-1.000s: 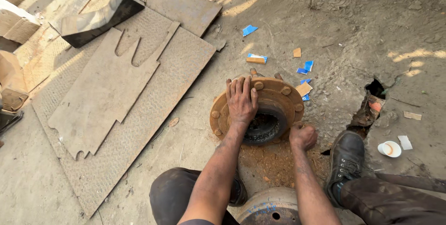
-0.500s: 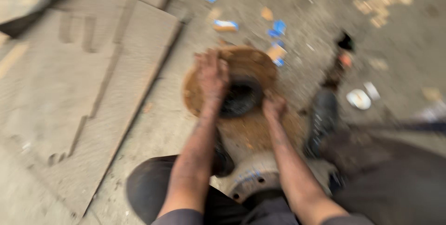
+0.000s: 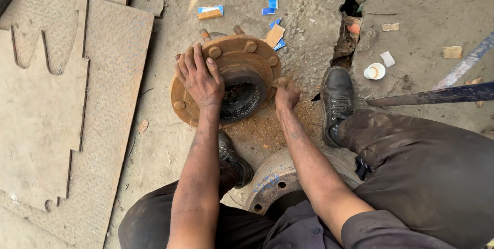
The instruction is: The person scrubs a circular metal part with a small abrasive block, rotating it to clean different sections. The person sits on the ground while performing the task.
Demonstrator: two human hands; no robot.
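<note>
A rusty wheel hub with several studs lies on the concrete floor in front of me. My left hand rests flat on its left flange, fingers spread over the rim. My right hand is closed at the hub's right edge, gripping a stud or the rim there; what exactly it grips is hidden. Rust-coloured dust is piled below the hub. A brake drum sits between my legs.
Checker-plate steel sheets lie to the left. My boots flank the hub. A hole in the floor, a small white cup, blue and tan scraps, and a dark bar lie beyond and to the right.
The camera has tilted down and moved closer over the hub. Both hands stay on the hub in about the same places.
</note>
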